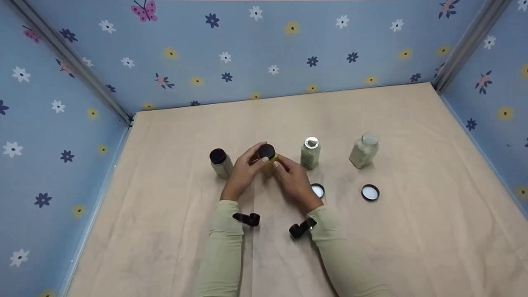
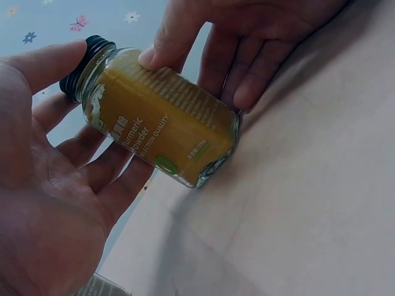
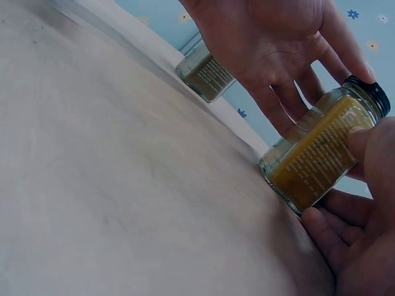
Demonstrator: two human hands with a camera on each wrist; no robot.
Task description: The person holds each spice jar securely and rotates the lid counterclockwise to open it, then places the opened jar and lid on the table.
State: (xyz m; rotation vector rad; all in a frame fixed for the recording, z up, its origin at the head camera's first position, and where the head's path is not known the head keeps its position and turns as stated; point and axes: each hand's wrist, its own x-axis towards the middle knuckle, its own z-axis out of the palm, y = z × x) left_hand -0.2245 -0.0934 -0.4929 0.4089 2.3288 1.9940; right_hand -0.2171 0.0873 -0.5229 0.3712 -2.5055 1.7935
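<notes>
A glass jar of turmeric powder (image 2: 154, 123) with a black lid (image 1: 267, 151) is between both hands, near the middle of the table. My left hand (image 1: 243, 173) holds its top, thumb on the lid and fingers around the far side. The right hand (image 1: 296, 179) grips the jar's body, with the thumb on the glass in the left wrist view. In both wrist views the lid sits on the jar. Just left of my left hand stands a black-lidded jar with greenish contents (image 1: 223, 168).
Right of the hands stand two lidless jars of pale green powder, one with a silvery top (image 1: 310, 156) and one farther right (image 1: 364, 153). Two black lids lie white side up: one partly behind the right hand (image 1: 317, 190), another lid (image 1: 370, 192) farther right. Flowered walls (image 1: 247, 49) border the table.
</notes>
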